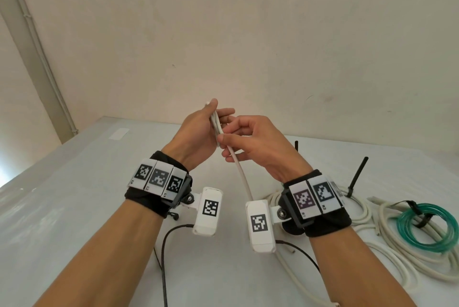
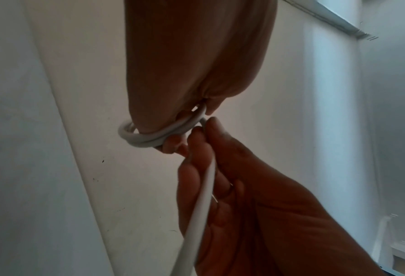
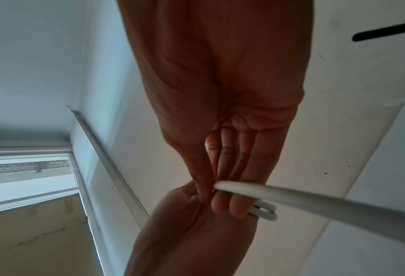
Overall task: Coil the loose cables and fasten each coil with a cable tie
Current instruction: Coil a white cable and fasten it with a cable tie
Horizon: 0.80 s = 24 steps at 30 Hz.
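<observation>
The wrist cameras [image 1: 207, 211] sit closest to the head view, strapped under both forearms, and right above them the two hands meet over the table [image 1: 74, 194]. The white cable [image 1: 242, 177] is the thing being worked on — a few small loops of it are gathered in the left hand [image 1: 198, 132], thumb on one side and fingers on the other, clamped on the little bundle. In the left wrist view those loops [image 2: 154, 138] poke out below the palm as a tight ring. The right hand [image 1: 260, 147] pinches the free run of the same cable just beside the loops, fingers curled round it, and the strand drops down from there toward the table between the wrists.

Right of the white cable's slack, lying on the table, there's a pile of more loose cream cables [image 1: 397, 252], and just beyond it a green tube coil [image 1: 427, 229] already bound with a black tie [image 1: 422, 219]. Two black ties [image 1: 357, 175] stick up behind the right wrist — farther from the held cable than the pile's near edge.
</observation>
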### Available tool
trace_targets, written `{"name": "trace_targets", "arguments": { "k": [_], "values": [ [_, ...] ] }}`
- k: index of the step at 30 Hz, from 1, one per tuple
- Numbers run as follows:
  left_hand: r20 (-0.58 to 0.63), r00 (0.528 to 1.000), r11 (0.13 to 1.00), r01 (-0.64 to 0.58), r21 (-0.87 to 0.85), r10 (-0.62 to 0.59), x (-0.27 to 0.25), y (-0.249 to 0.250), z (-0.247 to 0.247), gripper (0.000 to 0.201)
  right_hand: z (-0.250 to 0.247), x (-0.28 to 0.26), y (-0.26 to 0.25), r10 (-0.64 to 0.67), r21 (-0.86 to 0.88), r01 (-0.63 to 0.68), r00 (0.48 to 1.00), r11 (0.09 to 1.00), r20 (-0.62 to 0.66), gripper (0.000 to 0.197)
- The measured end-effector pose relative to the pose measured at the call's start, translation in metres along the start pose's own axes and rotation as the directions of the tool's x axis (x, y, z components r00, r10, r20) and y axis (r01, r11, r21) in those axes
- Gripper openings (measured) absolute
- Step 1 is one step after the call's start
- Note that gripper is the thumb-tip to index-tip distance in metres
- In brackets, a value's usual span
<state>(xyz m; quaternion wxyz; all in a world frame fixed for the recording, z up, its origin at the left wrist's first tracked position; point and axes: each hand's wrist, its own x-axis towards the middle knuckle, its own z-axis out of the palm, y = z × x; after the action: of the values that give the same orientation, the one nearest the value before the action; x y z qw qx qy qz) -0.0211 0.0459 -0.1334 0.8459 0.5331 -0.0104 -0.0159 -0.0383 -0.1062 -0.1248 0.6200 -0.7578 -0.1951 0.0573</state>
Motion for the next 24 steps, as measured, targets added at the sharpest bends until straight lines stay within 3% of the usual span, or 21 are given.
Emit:
{"name": "trace_targets", "arguments": {
  "k": [5,9,12,16,19,24],
  "values": [
    [0.077,0.996,0.987,-0.023,-0.157,0.035,-0.003,0.008,-0.001,0.041,0.005,-0.005,-0.006,0.027,-0.086,-0.02,0.997,0.996,0.075,0.016],
    [0.18,0.981,0.971,-0.024,-0.238,0.069,-0.006,0.019,-0.006,0.03,0.001,-0.007,-0.011,0.042,-0.297,-0.003,0.991,0.955,0.124,0.019],
    [0.242,0.969,0.968,0.012,-0.25,0.05,-0.012,0.025,-0.009,0.024,-0.005,-0.008,-0.012,-0.008,-0.459,0.042,0.997,0.888,0.077,0.022],
    [0.331,0.943,0.967,0.062,-0.248,0.024,-0.02,0.03,-0.006,0.028,-0.006,-0.011,-0.016,0.021,-0.458,0.018,0.997,0.889,0.081,0.02],
    [0.414,0.91,0.972,0.073,-0.224,0.027,-0.026,0.042,-0.003,0.041,-0.006,-0.015,-0.022,0.054,-0.512,0.014,0.992,0.859,0.118,0.037],
    [0.388,0.92,0.984,0.018,-0.179,0.054,-0.037,0.06,0.009,0.043,-0.007,-0.02,-0.033,0.131,-0.382,-0.042,0.969,0.923,0.209,0.058]
  ]
}}
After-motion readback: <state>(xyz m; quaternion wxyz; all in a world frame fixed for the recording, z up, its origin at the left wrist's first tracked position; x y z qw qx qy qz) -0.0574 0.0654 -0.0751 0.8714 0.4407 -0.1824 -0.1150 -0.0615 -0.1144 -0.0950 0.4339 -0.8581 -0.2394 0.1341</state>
